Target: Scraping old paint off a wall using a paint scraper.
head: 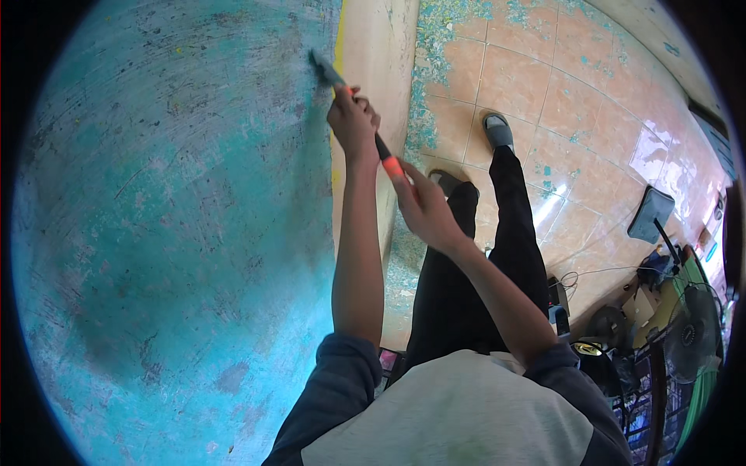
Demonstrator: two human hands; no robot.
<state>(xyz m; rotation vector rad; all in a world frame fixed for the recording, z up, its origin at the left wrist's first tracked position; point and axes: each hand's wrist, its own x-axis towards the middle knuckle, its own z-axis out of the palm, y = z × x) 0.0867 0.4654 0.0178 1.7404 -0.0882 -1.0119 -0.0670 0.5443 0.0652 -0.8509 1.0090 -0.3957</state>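
A long-handled scraper (383, 147) with a black and orange handle slants up and to the left. My left hand (353, 123) is wrapped around it just below the blade. Lower down, my right hand (426, 207) grips the orange end of the handle. The dark flat blade (327, 69) lies at the turquoise wall (192, 233), close to its right edge; whether it touches cannot be told. The wall's paint is scratched and patchy. A thin yellow strip borders it, beside a pale plain band (376, 70).
Turquoise paint flakes (430, 64) litter the tiled floor (518, 76) along the band. A grey floor squeegee or mop head (651, 214) lies at the right. Near my right side are a fan (690, 335), a thin cable (600, 270) and mixed clutter. My sandalled feet stand on the tiles.
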